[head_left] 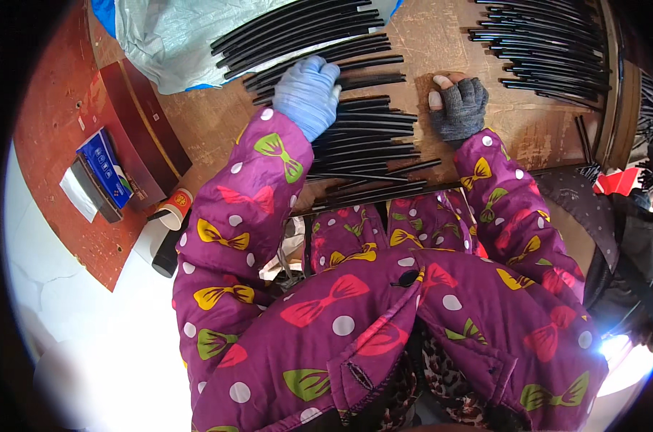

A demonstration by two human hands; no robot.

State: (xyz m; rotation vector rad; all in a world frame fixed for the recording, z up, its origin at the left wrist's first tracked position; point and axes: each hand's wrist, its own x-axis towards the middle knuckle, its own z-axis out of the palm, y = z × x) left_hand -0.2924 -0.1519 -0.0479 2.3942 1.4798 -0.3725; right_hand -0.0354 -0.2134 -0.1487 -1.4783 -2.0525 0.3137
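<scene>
My left hand [308,97], in a light blue glove, lies over a row of thin black rods [369,129] on the table. Its fingers are bent down onto the rods, whose ends stick out on both sides of the glove; how many it grips is hidden. To the right of that row, my right hand [457,104] rests on the wooden tabletop [427,36]. It wears a grey fingerless glove, with the fingers curled in and the thumb bare. No rod shows in it. More black rods [297,32] lie beyond my left hand, partly on a pale sheet.
Another pile of black rods [549,54] lies at the far right. The pale woven plastic sheet [168,43] covers the far left. On a red board [60,144] sit a blue box [104,169] and a dark red box [142,129]; a paper cup [173,209] lies beside them.
</scene>
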